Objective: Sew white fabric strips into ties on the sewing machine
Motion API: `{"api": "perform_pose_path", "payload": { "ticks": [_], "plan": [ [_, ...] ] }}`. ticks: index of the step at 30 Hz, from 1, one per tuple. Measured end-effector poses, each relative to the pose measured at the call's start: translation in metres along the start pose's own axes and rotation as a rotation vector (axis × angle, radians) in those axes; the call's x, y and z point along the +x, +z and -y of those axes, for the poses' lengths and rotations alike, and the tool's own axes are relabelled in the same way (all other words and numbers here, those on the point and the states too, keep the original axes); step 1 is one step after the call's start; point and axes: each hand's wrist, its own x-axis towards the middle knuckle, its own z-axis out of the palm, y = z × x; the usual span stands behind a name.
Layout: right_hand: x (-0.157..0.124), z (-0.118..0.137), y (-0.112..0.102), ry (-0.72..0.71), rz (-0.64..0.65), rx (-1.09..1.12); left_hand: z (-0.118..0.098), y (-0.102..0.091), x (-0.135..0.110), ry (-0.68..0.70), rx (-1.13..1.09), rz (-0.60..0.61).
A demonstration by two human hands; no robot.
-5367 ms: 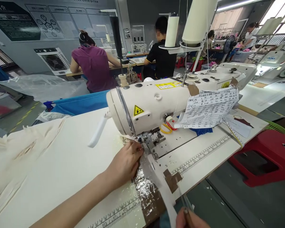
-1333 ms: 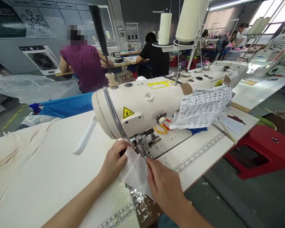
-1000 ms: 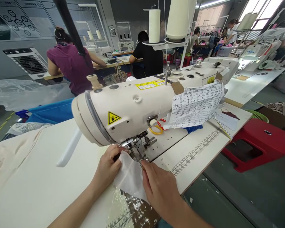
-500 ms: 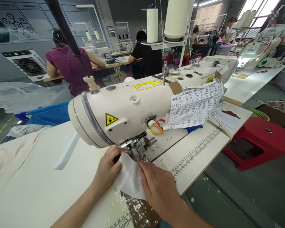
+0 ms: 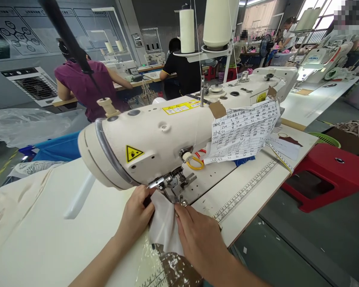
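Observation:
A piece of white fabric [image 5: 164,225] hangs between my hands, its upper end at the presser foot area of a cream sewing machine [image 5: 146,135]. With fingers closed, my left hand [image 5: 136,213] grips the fabric's left side close to the needle mechanism [image 5: 173,181]. My right hand [image 5: 199,237] pinches the right edge just in front of the metal parts. The fingertips of both hands are partly hidden by the cloth and the machine. Below the fabric, the table edge shows a clear plastic cover over a brown surface [image 5: 179,269].
A handwritten paper [image 5: 242,133] is taped to the machine. Yellow-handled scissors [image 5: 196,162] lie behind the needle area. A printed ruler [image 5: 248,187] runs along the table. A red stool [image 5: 332,175] stands at right. Two people [image 5: 86,85] sit at machines ahead.
The view has shifted slightly. The white fabric hangs narrower and more folded between my hands, which stay near the needle area and keep their hold.

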Motion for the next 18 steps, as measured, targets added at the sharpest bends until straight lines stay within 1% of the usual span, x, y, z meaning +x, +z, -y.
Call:
{"api": "perform_pose_path", "payload": {
  "ticks": [3,6,8,12,13,15,18],
  "plan": [
    [0.001,0.000,0.001,0.012,0.000,0.007,-0.001,-0.003,0.000,-0.040,-0.014,0.008],
    [0.003,0.001,0.001,0.022,0.004,0.015,-0.002,-0.004,-0.001,-0.004,0.018,0.013],
    [0.004,0.002,0.001,0.028,-0.001,0.002,-0.001,-0.004,-0.001,0.069,0.060,-0.010],
    [0.006,0.004,0.006,0.026,-0.044,-0.042,-0.001,-0.003,-0.001,0.296,0.181,-0.085],
    [0.006,0.004,0.007,0.019,-0.063,-0.052,-0.001,-0.003,0.000,0.344,0.196,-0.076],
    [0.006,0.005,0.010,0.014,-0.097,-0.071,-0.002,-0.006,0.000,0.409,0.190,-0.023],
    [0.000,0.005,0.007,0.028,-0.141,-0.086,-0.007,-0.013,0.000,0.472,0.140,0.075]
  ]
}}
